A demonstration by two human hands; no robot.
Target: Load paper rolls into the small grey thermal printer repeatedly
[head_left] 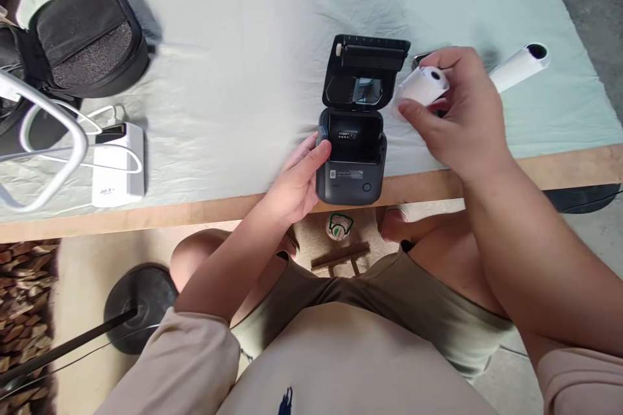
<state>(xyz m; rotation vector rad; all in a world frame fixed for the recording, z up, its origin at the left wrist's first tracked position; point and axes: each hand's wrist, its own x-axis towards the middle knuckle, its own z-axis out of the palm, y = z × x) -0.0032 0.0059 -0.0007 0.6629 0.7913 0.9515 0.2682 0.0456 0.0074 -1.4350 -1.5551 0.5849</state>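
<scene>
My left hand grips the left side of a small black label printer near the table's front edge. The printer's lid is swung up, and its inner paper bay shows with nothing in it. To the right of the lid, my right hand holds a small white paper roll between thumb and fingers. The roll's core hole faces up and to the right. A dark object, mostly hidden, lies behind the right hand. Farther right lies a longer white roll with a dark hollow end.
At the left, an opened black case lies beside a white power bank with a white cable. A thick white tube curves in front. Below the table's wooden edge are a round black stand base and a bottle.
</scene>
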